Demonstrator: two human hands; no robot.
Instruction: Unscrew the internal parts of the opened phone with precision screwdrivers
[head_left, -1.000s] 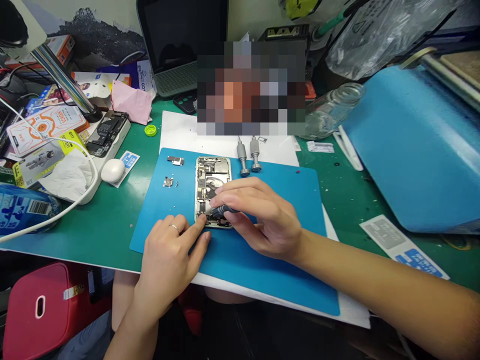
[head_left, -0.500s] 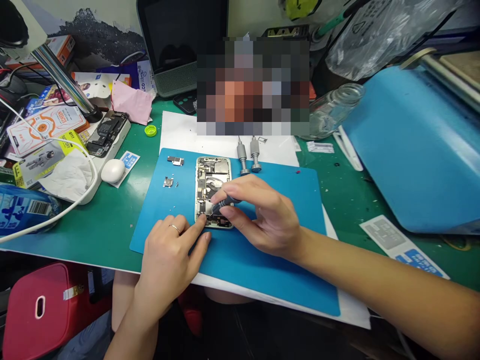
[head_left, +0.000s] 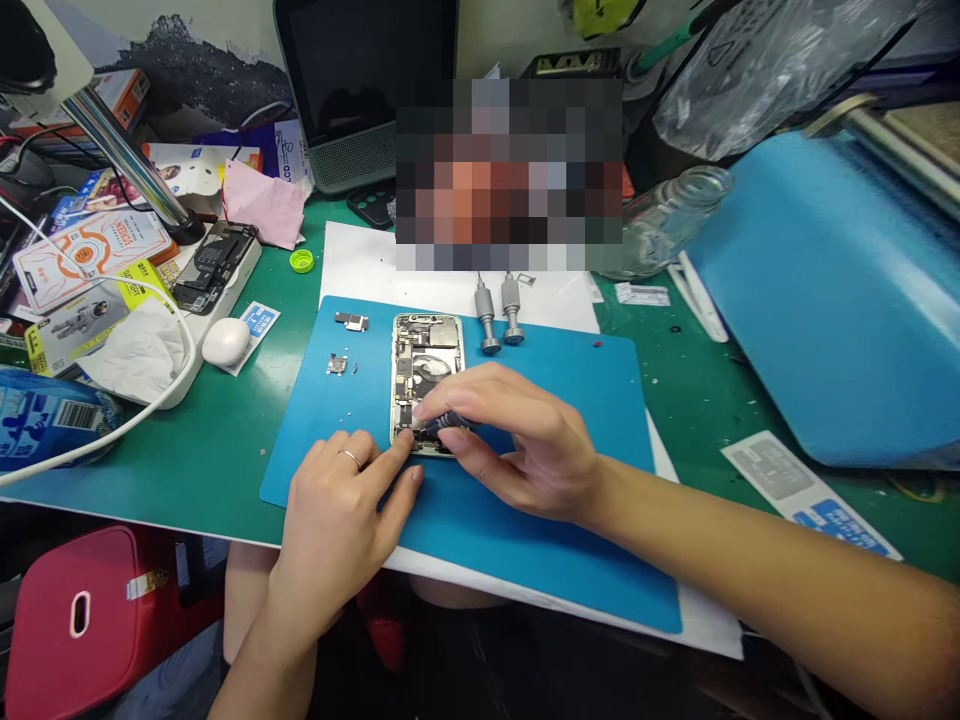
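Note:
An opened smartphone [head_left: 431, 366], its inner boards and screws exposed, lies on a blue mat [head_left: 570, 540]. My left hand [head_left: 337, 500] rests by its lower left corner, index fingertip touching the phone's bottom edge and thumb stretched out apart from it. My right hand [head_left: 525, 435] is closed, pinching a dark grey tool with a ridged grip [head_left: 450, 422] between thumb and fingers. The tool points left and down at the phone's lower part; its tip is hard to make out. Small metal phone parts [head_left: 337, 364] and a bracket [head_left: 352, 322] lie left of the phone.
Two grey screwdrivers [head_left: 487, 318] lie above the phone on white paper [head_left: 360, 255]. A glass jar [head_left: 675, 215] and a blue panel [head_left: 817, 320] occupy the right. Boxes, a white cable [head_left: 187, 340] and a white mouse-like case [head_left: 226, 342] crowd the left. A blurred patch hides the back.
My right hand has shifted slightly left and down, and the tool lies lower and flatter over the phone's bottom part. My left hand stays in place.

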